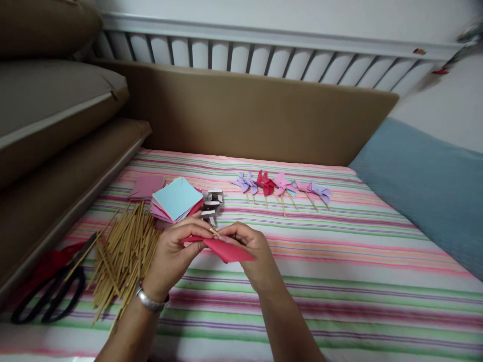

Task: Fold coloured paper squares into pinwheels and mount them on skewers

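Far to the left of the hands lie black scissors (pixel 49 296) on the striped sheet (pixel 339 281), and just beside the left wrist a loose heap of wooden sticks (pixel 121 251). The left hand (pixel 173 254) is curled nearly closed, thumb and fingertips pinching the near corner of a folded red paper (pixel 226 250) together with what looks like the tip of a thin stick (pixel 215 232). The right hand (pixel 251 251) is likewise closed around the paper's other side, so the paper sits between both hands, held just above the sheet. Judging from this, the paper is being folded or fixed at its centre; the next move calls for a steady pinch. Just beyond the hands is a stack of coloured paper squares (pixel 176 199), and farther right a row of finished pinwheels (pixel 283 187).
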Motion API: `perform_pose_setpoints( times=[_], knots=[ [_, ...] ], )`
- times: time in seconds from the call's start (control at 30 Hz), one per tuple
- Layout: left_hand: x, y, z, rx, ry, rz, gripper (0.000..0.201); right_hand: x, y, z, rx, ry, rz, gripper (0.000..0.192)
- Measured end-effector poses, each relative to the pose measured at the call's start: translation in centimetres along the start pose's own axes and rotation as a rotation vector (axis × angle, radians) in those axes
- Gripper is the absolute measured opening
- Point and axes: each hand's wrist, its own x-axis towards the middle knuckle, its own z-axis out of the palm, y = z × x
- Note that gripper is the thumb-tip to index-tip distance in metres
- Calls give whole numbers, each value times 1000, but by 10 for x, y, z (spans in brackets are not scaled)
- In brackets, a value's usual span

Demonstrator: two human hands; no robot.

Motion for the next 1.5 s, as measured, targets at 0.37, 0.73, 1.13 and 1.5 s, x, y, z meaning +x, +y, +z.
perform_pose_setpoints(
  times=[0.37, 0.73, 1.13, 1.5],
  knots=[
    [1, 1, 1, 1, -2, -16, 6, -1, 0, 1, -31, 3, -15, 12],
    [1, 1, 3, 5, -7, -15, 7, -1, 0, 0, -84, 5, -30, 12],
    [-3, -5, -2, 1, 7, -47, 4, 0, 1, 1, -79, 21, -64, 8],
    [-2, -4, -2, 10, -14, -40, 5, -1, -2, 2, -124, 38, -70, 9]
  ],
)
